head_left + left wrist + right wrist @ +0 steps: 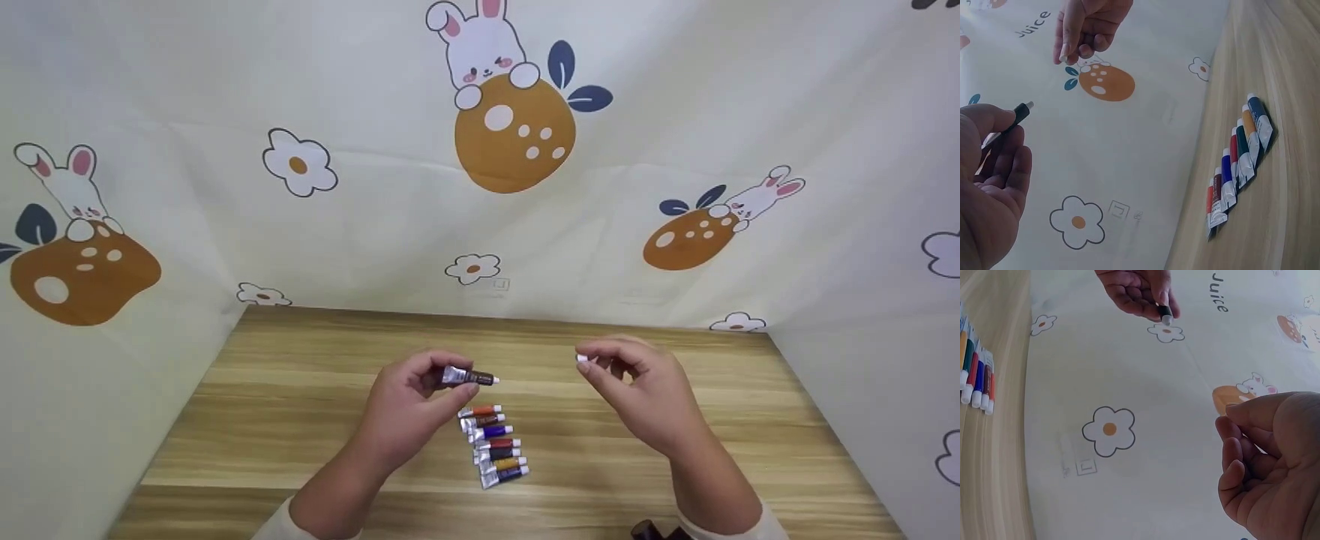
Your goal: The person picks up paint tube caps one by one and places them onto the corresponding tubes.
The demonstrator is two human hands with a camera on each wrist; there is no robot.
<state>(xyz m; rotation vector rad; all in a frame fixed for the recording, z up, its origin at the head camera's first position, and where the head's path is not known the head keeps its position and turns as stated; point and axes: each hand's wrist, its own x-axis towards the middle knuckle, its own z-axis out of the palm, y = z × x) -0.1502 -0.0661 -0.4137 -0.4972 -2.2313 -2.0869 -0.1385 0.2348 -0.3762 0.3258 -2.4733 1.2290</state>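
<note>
My left hand [409, 409] pinches a dark paint tube [472, 376] between thumb and fingers, its bare pale nozzle pointing right. Off to the right, my right hand [641, 386] holds a small white cap [582, 358] between thumb and forefinger, apart from the tube. In the left wrist view the same dark tube [1022, 112] angles up with its tip uncovered. The right wrist view hides the cap behind the fingertips. Below the hands, a slanting row of several capped paint tubes [495, 432] lies on the wooden table [300, 427].
A cream cloth [375, 225] printed with rabbits, oranges and flowers hangs behind the table and along both sides. Near the front edge, by the right forearm, lies a dark object [646, 530], partly cut off by the frame.
</note>
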